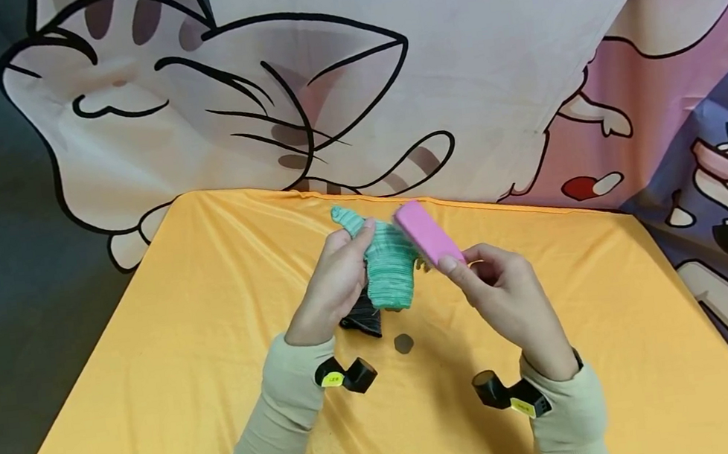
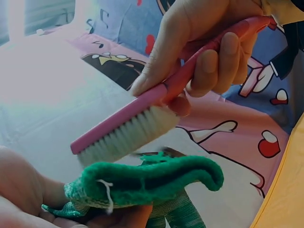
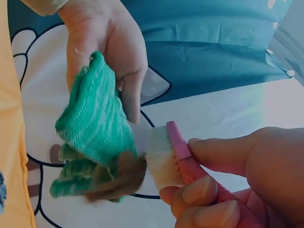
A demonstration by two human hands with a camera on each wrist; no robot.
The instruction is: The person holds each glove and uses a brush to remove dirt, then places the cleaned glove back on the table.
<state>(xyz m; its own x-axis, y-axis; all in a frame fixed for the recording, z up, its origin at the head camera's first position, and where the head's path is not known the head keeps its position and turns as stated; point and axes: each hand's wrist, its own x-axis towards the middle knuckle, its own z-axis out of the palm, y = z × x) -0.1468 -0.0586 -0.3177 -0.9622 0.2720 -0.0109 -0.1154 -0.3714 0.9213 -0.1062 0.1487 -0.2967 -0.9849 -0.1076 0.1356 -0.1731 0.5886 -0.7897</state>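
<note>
My left hand (image 1: 333, 287) holds a green knitted glove (image 1: 390, 265), thumb laid over its near side. The glove's hollow cuff (image 2: 156, 183) faces the left wrist camera, with a loose white thread on it. Green fingers (image 3: 71, 185) and a blurred brown part show at its far end. My right hand (image 1: 508, 285) grips a pink brush (image 1: 428, 233) by its handle. The brush's pale bristles (image 3: 161, 159) point toward the glove, very close to it; contact is hard to tell. Beneath the left hand, a dark striped cloth piece (image 1: 364, 318) is partly hidden.
A small dark grey disc (image 1: 403, 343) lies on the yellow tablecloth (image 1: 184, 367), between the forearms. Behind the table's far edge hangs a cartoon-printed cloth (image 1: 484, 41). Each wrist wears a small black camera (image 1: 359, 375) on a strap.
</note>
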